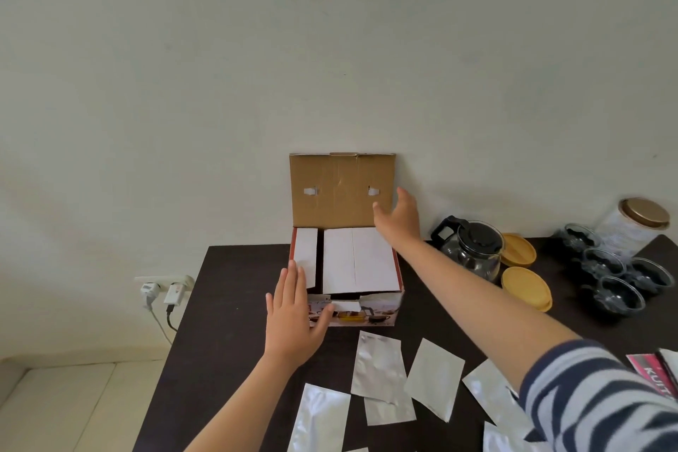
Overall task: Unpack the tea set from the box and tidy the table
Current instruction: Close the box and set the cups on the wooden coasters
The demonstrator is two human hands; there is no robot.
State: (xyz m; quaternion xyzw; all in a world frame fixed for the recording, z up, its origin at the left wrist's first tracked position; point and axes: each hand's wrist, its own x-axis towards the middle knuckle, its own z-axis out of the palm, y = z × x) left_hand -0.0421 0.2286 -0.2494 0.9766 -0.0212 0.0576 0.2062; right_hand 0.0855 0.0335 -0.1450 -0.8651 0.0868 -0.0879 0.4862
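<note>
A printed cardboard box (381, 305) stands at the far edge of the dark table (227, 305), against the wall. Its brown lid (341, 191) stands upright, and white inner flaps (357, 260) cover the opening. My left hand (293, 316) lies flat with straight fingers against the box's front left corner. My right hand (400, 215) reaches with spread fingers to the lid's right edge. A glass teapot (471, 249) with a black handle and lid stands right of the box. Several glass cups (609, 275) sit further right.
Two yellow lids (526, 286) lie beside the teapot. A jar with a gold lid (638, 220) stands at the far right. Several silver plastic bags (381, 374) lie on the near part of the table. Plugs and cables (165, 295) hang on the wall at the left.
</note>
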